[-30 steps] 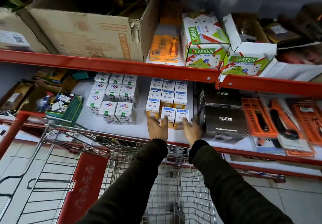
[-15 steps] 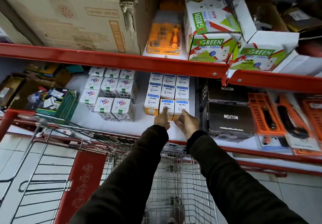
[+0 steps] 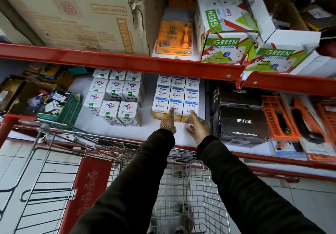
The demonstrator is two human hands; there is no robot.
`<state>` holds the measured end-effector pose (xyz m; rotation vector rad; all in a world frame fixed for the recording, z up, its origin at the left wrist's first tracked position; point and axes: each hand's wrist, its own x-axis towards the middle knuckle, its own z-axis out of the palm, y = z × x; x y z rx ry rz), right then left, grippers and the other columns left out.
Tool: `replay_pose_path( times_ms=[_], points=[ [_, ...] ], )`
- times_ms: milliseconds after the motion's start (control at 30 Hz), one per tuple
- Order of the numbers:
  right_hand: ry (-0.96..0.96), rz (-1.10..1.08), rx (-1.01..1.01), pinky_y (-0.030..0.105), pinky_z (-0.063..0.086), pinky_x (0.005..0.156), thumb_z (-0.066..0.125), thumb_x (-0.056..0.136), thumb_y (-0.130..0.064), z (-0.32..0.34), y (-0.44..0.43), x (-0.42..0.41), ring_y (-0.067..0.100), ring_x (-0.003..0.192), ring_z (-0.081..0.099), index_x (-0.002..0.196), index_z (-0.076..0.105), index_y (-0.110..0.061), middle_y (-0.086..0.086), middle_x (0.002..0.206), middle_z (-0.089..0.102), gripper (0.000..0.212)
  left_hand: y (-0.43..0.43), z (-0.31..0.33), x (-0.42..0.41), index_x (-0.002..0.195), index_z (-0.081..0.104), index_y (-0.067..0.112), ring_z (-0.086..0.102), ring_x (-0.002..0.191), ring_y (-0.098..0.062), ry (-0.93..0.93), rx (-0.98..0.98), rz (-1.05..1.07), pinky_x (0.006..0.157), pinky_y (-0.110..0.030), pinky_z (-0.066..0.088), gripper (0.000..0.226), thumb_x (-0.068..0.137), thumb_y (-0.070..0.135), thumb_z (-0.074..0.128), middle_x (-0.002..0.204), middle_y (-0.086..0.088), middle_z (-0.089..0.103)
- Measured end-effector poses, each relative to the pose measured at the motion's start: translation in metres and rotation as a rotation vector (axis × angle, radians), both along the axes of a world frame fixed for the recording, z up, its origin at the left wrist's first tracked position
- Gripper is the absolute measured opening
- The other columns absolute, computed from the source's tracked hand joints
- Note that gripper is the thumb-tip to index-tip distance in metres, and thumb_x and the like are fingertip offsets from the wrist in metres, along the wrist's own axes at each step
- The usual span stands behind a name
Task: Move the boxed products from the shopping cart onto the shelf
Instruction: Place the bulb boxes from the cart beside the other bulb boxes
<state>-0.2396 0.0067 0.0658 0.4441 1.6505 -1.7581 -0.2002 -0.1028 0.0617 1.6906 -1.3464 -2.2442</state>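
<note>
Since a second ago both hands have drawn closer together at the front row of Wipro boxes (image 3: 175, 97), flat palms giving way to pointing fingertips. Nearest, the wire cart (image 3: 183, 184) sits below the sleeves, its basket showing no boxes. Beyond it, the left hand (image 3: 168, 122) touches the middle front box with one extended finger, gripping nothing; the right hand (image 3: 198, 127) is loosely spread, its fingertip on the box just right of that one. The boxes stand on the white shelf (image 3: 109, 126). Left of them sit Nippo boxes (image 3: 116, 97); right, black Neuton boxes (image 3: 242, 121).
</note>
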Motion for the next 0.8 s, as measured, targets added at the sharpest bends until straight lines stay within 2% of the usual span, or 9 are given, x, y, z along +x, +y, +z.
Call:
replay_pose_path(
  times_ms=[100,133,167,200,300,433,533,667,800],
  points=[
    [-0.023,-0.040,0.003,0.032,0.050,0.086,0.072,0.088,-0.045,0.003,0.001,0.013,0.019,0.085,0.049,0.117,0.068,0.002,0.009,0.097,0.063,0.055,-0.003,-0.001,0.021,0.123,0.054,0.009,0.054,0.081,-0.023,-0.014,0.071,0.045,0.079,-0.033,0.047,0.069,0.085,0.067,0.052,0.097,-0.009,0.052],
    [-0.040,-0.054,0.002,0.031,0.050,0.088,0.073,0.088,-0.043,0.005,0.000,0.020,0.021,0.087,0.052,0.120,0.067,0.002,-0.003,0.091,0.046,0.055,-0.005,-0.002,0.029,0.118,0.054,0.009,0.055,0.088,-0.027,0.002,0.089,0.066,0.080,-0.034,0.047,0.066,0.085,0.067,0.052,0.102,-0.010,0.052],
    [-0.057,-0.065,-0.002,0.032,0.050,0.094,0.073,0.088,-0.041,0.007,-0.001,0.026,0.025,0.095,0.058,0.124,0.064,0.002,0.021,0.096,0.059,0.057,-0.007,-0.003,0.037,0.115,0.054,0.010,0.055,0.093,-0.028,0.029,0.106,0.097,0.081,-0.033,0.047,0.063,0.086,0.066,0.052,0.108,-0.011,0.052],
    [-0.075,-0.068,-0.005,0.034,0.050,0.101,0.074,0.088,-0.039,0.009,-0.003,0.033,0.028,0.106,0.060,0.126,0.063,0.002,0.021,0.125,0.052,0.057,-0.011,-0.003,0.045,0.118,0.054,0.010,0.054,0.096,-0.028,0.062,0.120,0.134,0.082,-0.033,0.046,0.063,0.087,0.065,0.051,0.114,-0.012,0.052],
    [-0.110,-0.046,-0.028,0.041,0.048,0.108,0.073,0.089,-0.036,0.016,-0.015,0.055,0.028,0.115,0.055,0.117,0.062,-0.007,0.016,0.121,0.059,0.042,-0.029,0.001,0.072,0.137,0.045,0.002,0.053,0.100,-0.028,0.132,0.120,0.242,0.078,-0.033,0.047,0.074,0.090,0.059,0.051,0.126,-0.015,0.053],
    [-0.141,-0.026,-0.057,0.044,0.046,0.109,0.070,0.092,-0.031,0.025,-0.049,0.077,0.033,0.130,0.050,0.133,0.055,-0.004,0.015,0.138,0.050,0.051,-0.064,0.013,0.106,0.140,0.040,-0.004,0.053,0.096,-0.031,0.159,0.092,0.356,0.070,-0.032,0.048,0.078,0.091,0.056,0.052,0.121,-0.019,0.052],
    [-0.147,0.039,-0.095,0.041,0.047,0.108,0.070,0.093,-0.030,0.030,-0.080,0.090,0.035,0.127,0.055,0.130,0.057,-0.007,0.019,0.148,0.045,0.046,-0.097,0.018,0.125,0.140,0.043,0.002,0.057,0.100,-0.035,0.120,0.092,0.397,0.084,-0.038,0.052,0.078,0.088,0.058,0.057,0.130,-0.019,0.049],
    [-0.177,0.092,-0.189,0.042,0.050,0.106,0.066,0.096,-0.023,0.034,-0.123,0.102,0.034,0.113,0.064,0.138,0.054,-0.007,0.016,0.153,0.040,0.046,-0.137,0.013,0.135,0.140,0.043,0.004,0.059,0.106,-0.030,0.025,-0.049,0.324,0.070,-0.026,0.056,0.069,0.091,0.050,0.058,0.130,-0.014,0.051],
    [-0.137,0.074,-0.157,0.036,0.055,0.097,0.072,0.092,-0.020,0.027,-0.163,0.110,0.035,0.114,0.065,0.127,0.060,0.005,0.023,0.137,0.057,0.045,-0.158,0.012,0.133,0.145,0.038,0.006,0.054,0.126,-0.036,-0.075,-0.142,0.166,0.107,-0.038,0.046,0.057,0.098,0.036,0.050,0.138,-0.023,0.053]
  ],
)
